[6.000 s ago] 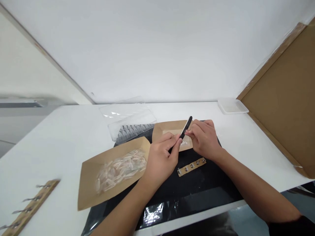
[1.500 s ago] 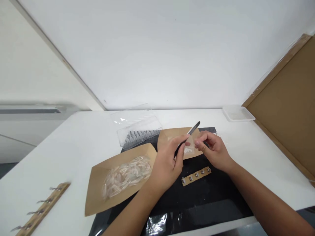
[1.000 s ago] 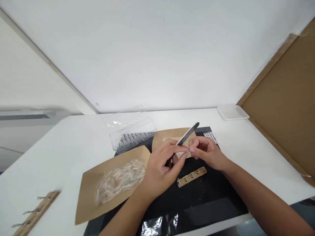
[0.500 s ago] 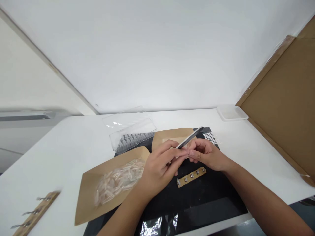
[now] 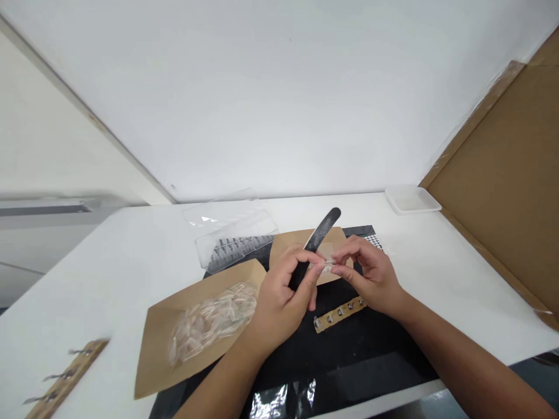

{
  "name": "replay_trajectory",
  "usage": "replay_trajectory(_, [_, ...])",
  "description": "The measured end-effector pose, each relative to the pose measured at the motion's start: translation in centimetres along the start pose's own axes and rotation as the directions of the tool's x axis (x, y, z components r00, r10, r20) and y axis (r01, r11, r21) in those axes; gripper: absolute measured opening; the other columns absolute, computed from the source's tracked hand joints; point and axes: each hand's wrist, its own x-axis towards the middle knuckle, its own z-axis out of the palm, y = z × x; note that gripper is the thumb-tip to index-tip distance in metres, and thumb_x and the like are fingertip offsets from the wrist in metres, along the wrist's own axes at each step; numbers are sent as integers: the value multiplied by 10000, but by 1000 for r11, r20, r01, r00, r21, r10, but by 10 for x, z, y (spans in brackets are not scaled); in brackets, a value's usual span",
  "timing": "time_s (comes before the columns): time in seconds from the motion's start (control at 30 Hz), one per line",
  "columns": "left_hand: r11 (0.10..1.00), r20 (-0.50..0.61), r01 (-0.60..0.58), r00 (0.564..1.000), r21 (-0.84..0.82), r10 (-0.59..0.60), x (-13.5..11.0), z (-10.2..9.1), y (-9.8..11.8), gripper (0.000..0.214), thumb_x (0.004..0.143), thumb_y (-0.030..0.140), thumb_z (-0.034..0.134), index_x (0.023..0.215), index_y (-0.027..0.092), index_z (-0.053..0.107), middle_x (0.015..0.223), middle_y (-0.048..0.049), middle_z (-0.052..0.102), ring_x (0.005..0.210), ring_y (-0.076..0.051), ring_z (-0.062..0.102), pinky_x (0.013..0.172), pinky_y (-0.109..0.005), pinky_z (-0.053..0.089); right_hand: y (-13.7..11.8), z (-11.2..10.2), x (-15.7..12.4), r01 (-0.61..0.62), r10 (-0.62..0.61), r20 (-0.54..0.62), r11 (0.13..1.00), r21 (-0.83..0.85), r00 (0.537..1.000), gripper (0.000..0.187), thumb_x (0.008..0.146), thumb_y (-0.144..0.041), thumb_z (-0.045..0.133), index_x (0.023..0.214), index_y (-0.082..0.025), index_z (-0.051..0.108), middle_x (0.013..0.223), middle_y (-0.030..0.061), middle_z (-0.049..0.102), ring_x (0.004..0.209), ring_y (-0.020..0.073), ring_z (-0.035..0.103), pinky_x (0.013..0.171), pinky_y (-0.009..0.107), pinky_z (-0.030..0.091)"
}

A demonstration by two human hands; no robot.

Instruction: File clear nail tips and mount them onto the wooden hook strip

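My left hand (image 5: 283, 291) is closed round a dark curved nail file (image 5: 324, 228), whose rounded end points up and away. Its thumb and forefinger also pinch one end of a small clear piece (image 5: 328, 264) that looks like a false nail tip. The other end of that piece sits between the thumb and fingers of my right hand (image 5: 371, 276). Below the hands, a short tan strip with several small metal knobs (image 5: 335, 317) lies on the black mat (image 5: 349, 361). Left of my left hand, a cardboard tray (image 5: 152, 343) holds a heap of clear nail tips (image 5: 213, 320).
A second cardboard tray (image 5: 283, 240) stands behind my hands. Clear plastic cases (image 5: 233, 235) lie at the back left, near a wooden strip with metal clips (image 5: 65, 381). A shallow plastic container (image 5: 413, 201) and a large cardboard panel (image 5: 502, 186) are at the right.
The nail file has swung to the left and turned its dark flat face into view. My fingertips have drawn slightly apart, showing the clear piece between them.
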Motion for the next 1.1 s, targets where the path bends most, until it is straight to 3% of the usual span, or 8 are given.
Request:
replay_trajectory(0.13, [978, 41, 141, 990, -151, -136, -1, 4, 4, 270, 1077, 475, 578, 1045, 208, 601, 482, 101, 516, 413, -88, 488, 521, -228, 396, -7, 2, 0, 182, -196, -75, 970, -163, 978, 188, 976, -183, 757, 1132, -283, 725, 914, 4, 766, 824, 169, 703, 723, 326, 570])
replay_trajectory(0.4, [944, 120, 216, 974, -250, -191, 0, 9, 11, 294, 1048, 473, 612, 1022, 180, 622, 438, 116, 462, 364, -71, 425, 470, -205, 368, -11, 2, 1, 310, -342, -91, 915, -258, 935, 185, 981, -118, 728, 1079, -273, 751, 924, 24, 778, 822, 175, 743, 690, 317, 619])
replay_trajectory(0.53, [972, 83, 146, 988, -183, -133, 0, 9, 11, 233, 1067, 400, 588, 1089, 179, 658, 523, 91, 535, 381, -69, 495, 482, -209, 429, -8, 0, 0, 288, -325, -105, 918, -271, 940, 165, 979, -104, 715, 1042, -256, 724, 936, 32, 763, 841, 174, 739, 719, 320, 619])
replay_trajectory(0.63, [986, 17, 84, 996, -144, -83, 0, 10, 8, 220, 1076, 363, 577, 1209, 201, 643, 838, 11, 703, 410, -41, 548, 482, -206, 470, -8, -1, 0, 196, -232, -110, 943, -269, 966, 119, 998, -136, 687, 1009, -254, 698, 945, 33, 754, 843, 178, 738, 737, 337, 619])
replay_trajectory(0.7, [988, -15, 61, 998, -140, -64, -1, 11, 6, 262, 1088, 348, 557, 1317, 226, 592, 1010, -23, 719, 405, -22, 535, 467, -204, 472, -7, -2, 0, 165, -201, -109, 948, -273, 974, 106, 1010, -150, 669, 994, -254, 684, 938, 32, 752, 836, 179, 736, 732, 340, 615])
replay_trajectory(0.83, [999, -44, 34, 998, -23, -35, -1, 12, 4, 439, 1103, 328, 520, 1529, 254, 442, 958, -15, 717, 488, -68, 573, 518, -217, 493, -3, -3, -1, 216, -268, -107, 911, -353, 957, 116, 1009, -143, 667, 1004, -259, 668, 918, 32, 754, 835, 190, 735, 711, 345, 611])
replay_trajectory(0.97, [965, -22, -68, 997, 252, 76, -1, 12, 4, 323, 1096, 275, 499, 1386, 241, 639, 928, -28, 732, 759, -165, 699, 746, -288, 576, 2, -2, -2, 307, -385, -68, 820, -484, 921, 184, 989, -120, 700, 1098, -262, 657, 976, 51, 773, 881, 205, 749, 735, 353, 621])
replay_trajectory(1.1, [928, -11, -159, 985, 338, 173, -1, 15, 3, 333, 1095, 227, 491, 1379, 218, 666, 960, -43, 749, 850, -185, 707, 843, -309, 580, 2, -1, -2, 380, -476, 14, 683, -624, 879, 225, 969, -78, 707, 1105, -250, 656, 980, 69, 778, 881, 220, 740, 765, 376, 606])
